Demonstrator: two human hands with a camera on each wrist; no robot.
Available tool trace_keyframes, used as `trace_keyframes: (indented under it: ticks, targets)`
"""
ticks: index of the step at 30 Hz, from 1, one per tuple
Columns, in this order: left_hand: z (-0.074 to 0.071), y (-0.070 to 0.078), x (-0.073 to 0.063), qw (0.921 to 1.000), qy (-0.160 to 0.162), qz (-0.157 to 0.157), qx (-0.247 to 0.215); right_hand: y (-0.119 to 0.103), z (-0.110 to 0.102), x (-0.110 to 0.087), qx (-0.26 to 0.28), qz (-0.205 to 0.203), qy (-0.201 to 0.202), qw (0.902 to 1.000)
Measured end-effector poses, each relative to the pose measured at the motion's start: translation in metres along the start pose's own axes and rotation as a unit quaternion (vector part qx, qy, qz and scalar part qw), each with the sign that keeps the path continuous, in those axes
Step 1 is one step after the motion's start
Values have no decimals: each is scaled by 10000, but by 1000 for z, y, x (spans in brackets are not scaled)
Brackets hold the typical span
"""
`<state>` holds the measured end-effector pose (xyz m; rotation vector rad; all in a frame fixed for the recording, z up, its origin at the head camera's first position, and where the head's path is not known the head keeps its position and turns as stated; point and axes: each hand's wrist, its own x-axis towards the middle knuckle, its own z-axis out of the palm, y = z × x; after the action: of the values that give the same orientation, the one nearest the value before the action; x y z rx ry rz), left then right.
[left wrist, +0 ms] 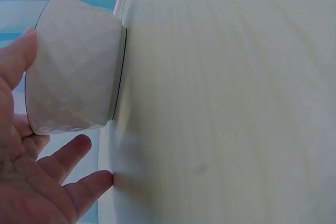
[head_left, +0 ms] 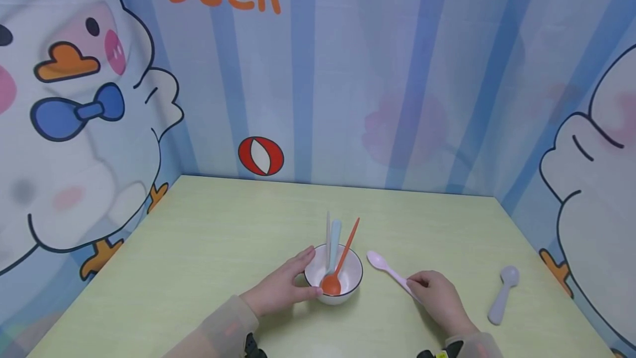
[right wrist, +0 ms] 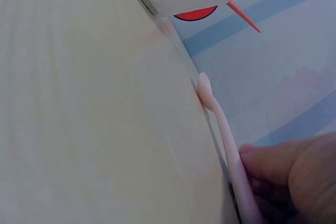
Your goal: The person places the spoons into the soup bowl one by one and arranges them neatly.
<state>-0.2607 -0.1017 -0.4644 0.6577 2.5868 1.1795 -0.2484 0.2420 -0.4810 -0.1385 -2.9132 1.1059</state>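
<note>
A white bowl (head_left: pixel 351 276) with a dark rim stands near the middle of the table. My left hand (head_left: pixel 284 286) holds it by its left side, thumb and fingers spread around the rim. Inside lean an orange spoon (head_left: pixel 331 284), a light blue handle (head_left: pixel 335 239) and a thin pale handle (head_left: pixel 328 236); the lower ends of the pale ones are partly hidden. To the right, a pink spoon (head_left: pixel 394 274) lies slanted, its bowl end toward the white bowl. My right hand (head_left: pixel 439 297) pinches its handle between thumb and fingers, close over the tabletop.
A lavender spoon (head_left: pixel 504 294) lies on the table at the far right, beyond the right hand. The pale yellow table (head_left: pixel 223 220) ends at a blue striped cloth backdrop (head_left: pixel 338 70) with cartoon ducks on the sides.
</note>
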Motion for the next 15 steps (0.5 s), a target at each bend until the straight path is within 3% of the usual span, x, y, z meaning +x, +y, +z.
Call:
trace_keyframes:
  ticks: [15]
  targets:
    - [-1, 0, 0, 10000, -33, -25, 8, 3, 0, 1, 37, 113, -46, 9999]
